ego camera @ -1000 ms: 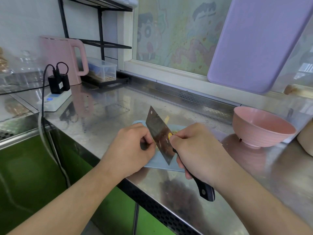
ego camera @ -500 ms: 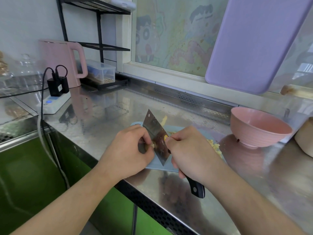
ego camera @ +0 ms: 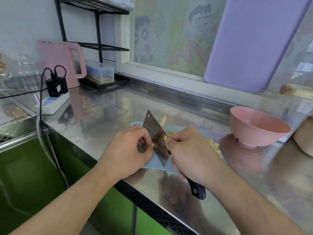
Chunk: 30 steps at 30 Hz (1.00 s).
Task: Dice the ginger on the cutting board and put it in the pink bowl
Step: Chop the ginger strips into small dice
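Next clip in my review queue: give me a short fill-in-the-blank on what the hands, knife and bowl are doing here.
1. The right hand grips the black handle of the ____.
2. The left hand pinches a piece of ginger on the pale blue ____.
3. The pink bowl stands to the ____ of the board, holding no ginger that can be seen.
4. Already diced ginger lies on the board, on the ____ hand's side of the blade.

Missing words: cleaver; cutting board; right; right
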Each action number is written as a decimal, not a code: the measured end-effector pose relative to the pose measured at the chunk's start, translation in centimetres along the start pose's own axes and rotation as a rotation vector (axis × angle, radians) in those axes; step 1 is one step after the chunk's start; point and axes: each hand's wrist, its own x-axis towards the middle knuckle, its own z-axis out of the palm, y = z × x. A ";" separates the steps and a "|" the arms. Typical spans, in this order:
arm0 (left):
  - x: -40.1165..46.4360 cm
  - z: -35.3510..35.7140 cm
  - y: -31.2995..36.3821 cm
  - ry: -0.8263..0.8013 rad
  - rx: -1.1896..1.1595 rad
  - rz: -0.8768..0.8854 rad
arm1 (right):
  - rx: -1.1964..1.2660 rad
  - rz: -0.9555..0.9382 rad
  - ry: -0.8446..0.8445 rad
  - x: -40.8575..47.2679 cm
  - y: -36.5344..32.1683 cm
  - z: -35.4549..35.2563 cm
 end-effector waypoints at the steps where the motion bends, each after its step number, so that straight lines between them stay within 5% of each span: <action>1: 0.0 0.0 0.0 -0.003 -0.016 0.003 | -0.002 -0.003 0.002 0.1 0.1 0.0; 30: -0.1 0.2 -0.1 0.009 -0.095 -0.003 | 0.061 0.012 0.014 -0.4 0.0 -1.2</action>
